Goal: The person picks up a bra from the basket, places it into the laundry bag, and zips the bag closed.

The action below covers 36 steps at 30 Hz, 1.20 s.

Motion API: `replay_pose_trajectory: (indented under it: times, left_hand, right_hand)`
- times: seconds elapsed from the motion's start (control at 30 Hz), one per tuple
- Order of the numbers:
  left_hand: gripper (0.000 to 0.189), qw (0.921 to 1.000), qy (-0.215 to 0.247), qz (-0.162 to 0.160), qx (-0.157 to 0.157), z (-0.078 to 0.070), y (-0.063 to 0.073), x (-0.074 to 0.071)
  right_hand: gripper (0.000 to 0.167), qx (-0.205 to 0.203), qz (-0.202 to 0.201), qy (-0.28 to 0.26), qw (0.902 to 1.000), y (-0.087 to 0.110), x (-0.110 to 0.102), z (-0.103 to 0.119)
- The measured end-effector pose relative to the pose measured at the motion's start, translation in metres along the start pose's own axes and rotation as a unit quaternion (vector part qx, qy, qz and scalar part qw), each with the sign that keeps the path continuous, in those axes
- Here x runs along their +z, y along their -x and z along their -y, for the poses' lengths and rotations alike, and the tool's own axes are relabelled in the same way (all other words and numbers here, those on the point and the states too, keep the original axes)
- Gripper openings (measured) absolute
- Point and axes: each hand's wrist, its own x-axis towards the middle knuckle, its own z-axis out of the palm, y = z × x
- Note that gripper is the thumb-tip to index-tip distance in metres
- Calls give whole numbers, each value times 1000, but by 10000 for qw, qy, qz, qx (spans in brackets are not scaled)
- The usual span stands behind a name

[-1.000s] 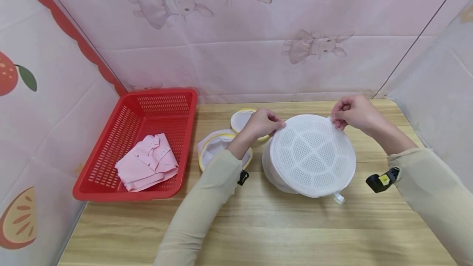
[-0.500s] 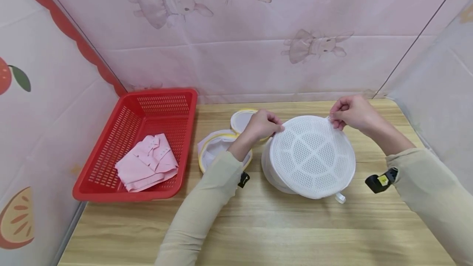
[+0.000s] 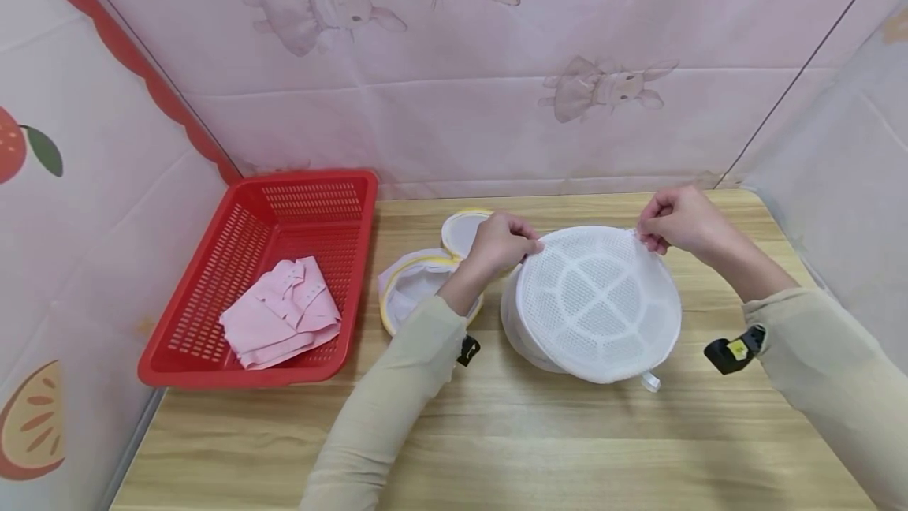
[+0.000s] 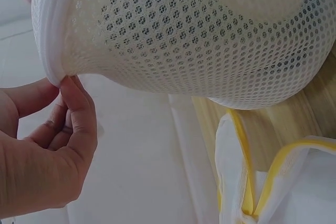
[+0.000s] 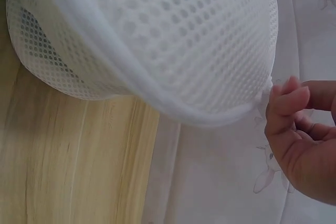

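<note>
A round white mesh laundry bag stands on the table, its top panel tilted toward the head camera. At the bag's upper left rim, my left hand pinches the edge between thumb and finger, as the left wrist view also shows. My right hand pinches a small piece at the far right rim; in the right wrist view the fingertips cover it, so I cannot tell what it is. A short white tab sticks out at the near rim. Inside, something pale shows faintly through the mesh.
A red plastic basket on the left holds a folded pink garment. Between it and the mesh bag lies a white bag with yellow trim, its round lid folded back. Printed fabric walls enclose the table's back and sides.
The bag's top panel has tipped down very slightly toward the near side. Both hands keep their pinch on the rim and have hardly moved.
</note>
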Motion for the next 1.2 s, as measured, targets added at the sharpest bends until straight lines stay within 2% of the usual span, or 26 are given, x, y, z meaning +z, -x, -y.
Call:
replay_pose_trajectory:
  times: [0.2,0.43,0.8,1.07,1.2]
  left_hand:
    - [6,9998,73,-141,-117,4,1,-3]
    - [6,10000,61,-39,-38,9,1,-5]
    - [8,9986,-125,497,120,5,4,-9]
    - [11,9981,42,594,180,3,2,-8]
    - [11,9982,116,566,168,1,0,-5]
  right_hand:
    - [8,157,87,89,9998,4,-3,-8]
    - [7,296,238,-108,9992,7,-5,-17]
    - [7,126,261,-186,9994,9,-5,-15]
    - [7,-190,106,-139,9997,8,-8,-7]
    - [7,-203,1,-128,9997,8,-8,-3]
